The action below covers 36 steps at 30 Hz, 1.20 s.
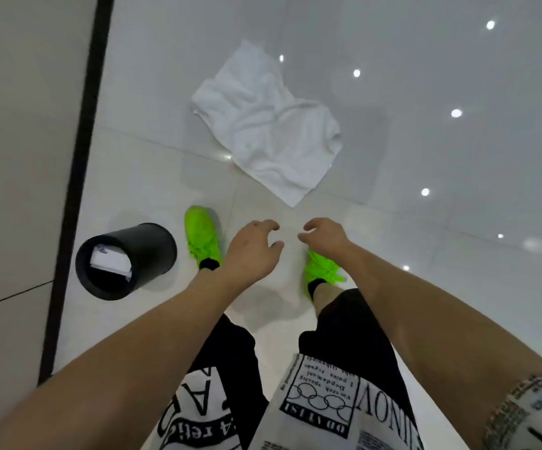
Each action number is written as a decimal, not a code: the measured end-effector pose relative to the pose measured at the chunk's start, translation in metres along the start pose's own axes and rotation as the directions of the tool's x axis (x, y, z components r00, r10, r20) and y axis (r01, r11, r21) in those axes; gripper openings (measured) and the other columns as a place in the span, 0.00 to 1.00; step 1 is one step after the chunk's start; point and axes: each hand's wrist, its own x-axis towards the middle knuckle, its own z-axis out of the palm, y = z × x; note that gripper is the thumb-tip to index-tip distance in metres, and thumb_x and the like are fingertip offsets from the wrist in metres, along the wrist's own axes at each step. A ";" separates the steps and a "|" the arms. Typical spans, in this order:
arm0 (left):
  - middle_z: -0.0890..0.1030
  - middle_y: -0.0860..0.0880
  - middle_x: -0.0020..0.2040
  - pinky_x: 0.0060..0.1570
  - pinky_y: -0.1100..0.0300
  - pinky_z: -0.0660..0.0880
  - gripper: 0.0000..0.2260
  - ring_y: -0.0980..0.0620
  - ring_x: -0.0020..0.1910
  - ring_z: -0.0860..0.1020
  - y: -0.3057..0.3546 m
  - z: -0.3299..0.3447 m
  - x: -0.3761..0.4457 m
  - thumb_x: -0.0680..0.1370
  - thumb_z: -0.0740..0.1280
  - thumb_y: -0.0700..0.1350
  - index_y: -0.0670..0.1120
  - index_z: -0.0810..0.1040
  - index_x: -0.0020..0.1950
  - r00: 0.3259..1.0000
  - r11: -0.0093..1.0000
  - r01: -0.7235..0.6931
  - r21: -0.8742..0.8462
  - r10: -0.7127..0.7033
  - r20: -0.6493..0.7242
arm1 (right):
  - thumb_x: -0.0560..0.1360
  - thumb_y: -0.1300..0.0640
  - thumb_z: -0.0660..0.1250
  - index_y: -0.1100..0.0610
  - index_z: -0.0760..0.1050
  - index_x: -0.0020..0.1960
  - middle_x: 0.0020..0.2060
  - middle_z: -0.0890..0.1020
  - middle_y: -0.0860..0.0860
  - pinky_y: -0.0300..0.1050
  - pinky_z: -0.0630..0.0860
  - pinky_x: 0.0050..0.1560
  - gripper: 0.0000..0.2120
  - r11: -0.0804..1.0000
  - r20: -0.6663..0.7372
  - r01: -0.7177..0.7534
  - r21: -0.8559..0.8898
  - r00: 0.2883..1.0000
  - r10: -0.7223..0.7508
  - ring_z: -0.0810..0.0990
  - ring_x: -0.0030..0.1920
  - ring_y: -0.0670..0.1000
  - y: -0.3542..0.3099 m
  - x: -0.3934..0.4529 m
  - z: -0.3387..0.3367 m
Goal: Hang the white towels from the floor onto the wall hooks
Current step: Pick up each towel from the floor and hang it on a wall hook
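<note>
Only the bin's [126, 259] white contents stay indistinct.

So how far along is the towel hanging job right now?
Nothing looks done yet. One white towel lies crumpled on the floor. The left hand and right hand reach toward it, holding nothing. Left: pick it up and hang it; no hooks are in view.

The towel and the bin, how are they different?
The towel is white, soft and lies crumpled flat; the bin is black, stiff and round, standing up with paper inside. The towel lies ahead of the green shoes; the bin stands beside the wall. Both are on the floor, untouched.
</note>
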 end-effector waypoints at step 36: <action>0.78 0.46 0.54 0.52 0.56 0.72 0.27 0.47 0.55 0.76 0.210 -0.038 0.043 0.69 0.76 0.55 0.43 0.73 0.60 0.879 0.781 -0.476 0.404 0.428 0.209 | 0.78 0.60 0.69 0.65 0.78 0.41 0.40 0.82 0.63 0.47 0.78 0.35 0.09 0.106 -0.135 0.121 0.987 0.982 0.134 0.83 0.36 0.57 -0.013 -0.079 -0.159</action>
